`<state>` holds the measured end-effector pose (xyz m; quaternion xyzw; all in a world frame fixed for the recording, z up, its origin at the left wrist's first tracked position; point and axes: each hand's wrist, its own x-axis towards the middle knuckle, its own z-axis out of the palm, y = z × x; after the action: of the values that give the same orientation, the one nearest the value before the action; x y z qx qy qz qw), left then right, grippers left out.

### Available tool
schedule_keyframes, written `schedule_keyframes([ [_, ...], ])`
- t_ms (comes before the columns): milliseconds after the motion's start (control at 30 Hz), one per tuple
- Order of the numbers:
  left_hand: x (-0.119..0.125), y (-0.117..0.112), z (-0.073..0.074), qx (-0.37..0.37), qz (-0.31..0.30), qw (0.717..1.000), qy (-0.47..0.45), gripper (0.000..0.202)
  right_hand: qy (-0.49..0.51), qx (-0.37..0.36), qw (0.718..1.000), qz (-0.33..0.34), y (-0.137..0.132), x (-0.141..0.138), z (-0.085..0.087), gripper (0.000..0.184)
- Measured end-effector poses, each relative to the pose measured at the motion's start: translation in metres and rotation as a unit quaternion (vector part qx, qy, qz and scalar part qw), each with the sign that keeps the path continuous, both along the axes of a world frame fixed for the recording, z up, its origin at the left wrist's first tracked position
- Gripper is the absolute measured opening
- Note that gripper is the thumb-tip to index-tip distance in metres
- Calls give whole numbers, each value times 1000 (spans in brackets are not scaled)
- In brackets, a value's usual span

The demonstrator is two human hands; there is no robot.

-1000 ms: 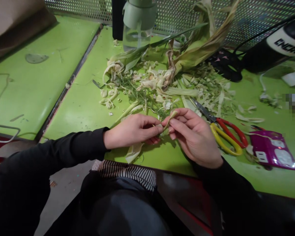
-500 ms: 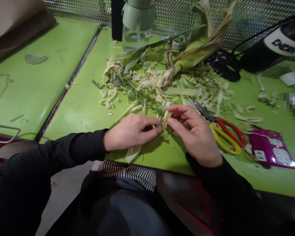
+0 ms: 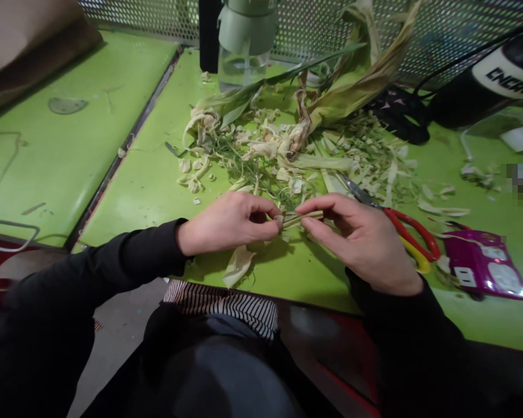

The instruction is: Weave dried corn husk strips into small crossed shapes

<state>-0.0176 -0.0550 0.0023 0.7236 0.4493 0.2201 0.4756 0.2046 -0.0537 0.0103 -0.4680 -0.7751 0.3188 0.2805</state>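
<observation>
A thin strip of corn husk [image 3: 293, 220] runs between my two hands near the table's front edge. My left hand [image 3: 235, 223] pinches its left end between thumb and forefinger. The thumb and forefinger of my right hand [image 3: 359, 238] are closed around the other end. Just beyond my fingers lies a heap of cut husk pieces [image 3: 270, 139] and green shreds, with long dried husk leaves [image 3: 353, 98] rising from it. Scissors [image 3: 412, 229] with red and yellow handles lie partly behind my right hand. A loose pale husk piece [image 3: 239, 267] rests below my left hand.
A clear bottle with a green top [image 3: 246, 43] stands at the back by the mesh panel. On the right are a purple packet [image 3: 483, 264] and a black bottle [image 3: 479, 87]. A brown paper bag [image 3: 35, 46] sits at the far left of the green table [image 3: 108, 139].
My right hand has shifted slightly right and turned, and the strip now lies more level between my hands. My left hand has risen a little.
</observation>
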Motion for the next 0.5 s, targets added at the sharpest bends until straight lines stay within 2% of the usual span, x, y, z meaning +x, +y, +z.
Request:
schedule_keyframes([
  [67, 0, 1, 0, -27, -1, 1000, -16, 16, -34, 17, 999, 29, 1, 1, 3, 5],
  [133, -1, 3, 1, -111, -12, 992, -62, 14, -41, 26, 998, 45, 0, 3, 6, 7],
  [233, -2, 6, 3, -267, -23, 953, -139, 14, -20, 40, 997, 59, -1, 6, 7, 13],
  [300, -2, 7, 4, -324, -19, 931, -164, 15, -2, 54, 996, 76, -1, 7, 7, 18],
  [367, -1, 7, 5, -341, -16, 924, -173, 14, 4, 68, 993, 99, -1, 6, 6, 18],
  [500, -1, 4, 4, -311, -19, 937, -161, 9, -29, 69, 990, 122, 1, 1, 3, 9],
])
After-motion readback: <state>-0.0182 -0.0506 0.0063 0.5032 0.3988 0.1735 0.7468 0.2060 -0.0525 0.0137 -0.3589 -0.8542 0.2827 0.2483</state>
